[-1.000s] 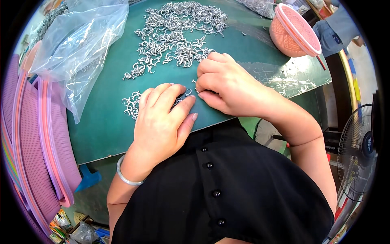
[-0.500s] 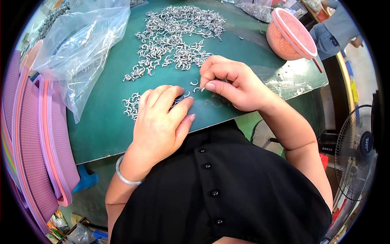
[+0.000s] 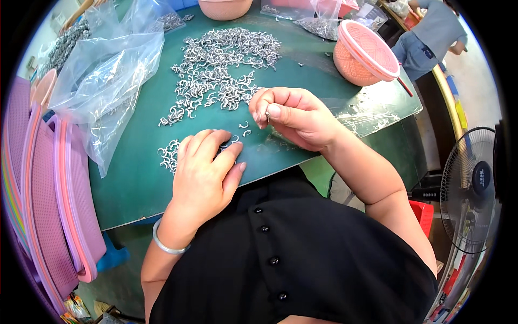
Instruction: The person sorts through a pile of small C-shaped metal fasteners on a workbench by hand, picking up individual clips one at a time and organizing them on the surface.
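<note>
My left hand [image 3: 204, 171] lies palm down near the table's front edge, fingers spread a little, over a small group of curved metal pieces [image 3: 169, 155]. Some of those pieces show between its fingers. Thumb and forefinger of my right hand [image 3: 294, 116] pinch a small metal piece [image 3: 267, 115], raised slightly above the green table; its shape is mostly hidden. Two loose C-shaped pieces [image 3: 246, 132] lie between the hands. Beyond them spreads a big heap of the same grey hook-like pieces [image 3: 216, 67].
Clear plastic bags [image 3: 102, 86] lie at the left, beside stacked purple perforated baskets [image 3: 46, 189]. A pink basket [image 3: 364, 54] stands at the table's right. A fan [image 3: 472, 189] is at the far right. Another person [image 3: 431, 38] bends over at the upper right.
My right hand has lifted a small metal piece off the table in a pinch. The whole view has shifted, showing more of the table's far side. My left hand keeps its pose.
</note>
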Tool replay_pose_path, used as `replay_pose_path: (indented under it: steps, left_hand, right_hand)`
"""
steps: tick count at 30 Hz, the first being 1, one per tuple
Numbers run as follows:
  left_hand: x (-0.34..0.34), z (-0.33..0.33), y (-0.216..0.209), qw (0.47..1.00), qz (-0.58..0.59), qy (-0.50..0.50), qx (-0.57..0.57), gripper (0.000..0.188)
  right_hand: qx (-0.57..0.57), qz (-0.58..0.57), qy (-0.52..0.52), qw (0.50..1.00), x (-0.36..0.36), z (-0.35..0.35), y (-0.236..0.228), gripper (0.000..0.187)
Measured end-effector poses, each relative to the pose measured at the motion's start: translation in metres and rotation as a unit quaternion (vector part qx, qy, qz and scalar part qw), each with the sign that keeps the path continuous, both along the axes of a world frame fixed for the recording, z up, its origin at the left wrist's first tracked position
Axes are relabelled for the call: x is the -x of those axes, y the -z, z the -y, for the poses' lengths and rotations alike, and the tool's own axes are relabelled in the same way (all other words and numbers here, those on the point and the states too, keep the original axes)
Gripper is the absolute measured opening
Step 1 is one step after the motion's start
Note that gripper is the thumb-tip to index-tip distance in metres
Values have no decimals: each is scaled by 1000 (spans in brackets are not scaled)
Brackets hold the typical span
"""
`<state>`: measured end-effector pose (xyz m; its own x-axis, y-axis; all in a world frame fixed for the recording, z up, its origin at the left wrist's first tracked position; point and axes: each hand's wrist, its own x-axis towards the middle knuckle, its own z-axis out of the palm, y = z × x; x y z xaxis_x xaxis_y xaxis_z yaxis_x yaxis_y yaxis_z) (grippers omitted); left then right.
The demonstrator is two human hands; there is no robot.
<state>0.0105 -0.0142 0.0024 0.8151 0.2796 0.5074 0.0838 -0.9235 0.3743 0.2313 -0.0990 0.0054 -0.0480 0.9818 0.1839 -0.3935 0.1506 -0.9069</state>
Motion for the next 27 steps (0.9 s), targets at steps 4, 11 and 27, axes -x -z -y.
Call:
replay_pose_path:
  steps: [4,11,27]
  left_hand:
    - [0,0,1,1000,3,-2,-3,29]
    - [0,0,1,1000,5,-4,-1,29]
    - [-1,0,1,1000,1,-7,-5,28]
  right_hand:
    - [4,-57,0,998,1,-1,2,15]
    - [33,-109,-12,993,2,-1,3,16]
    - [51,-132,8,990,2,0,2,18]
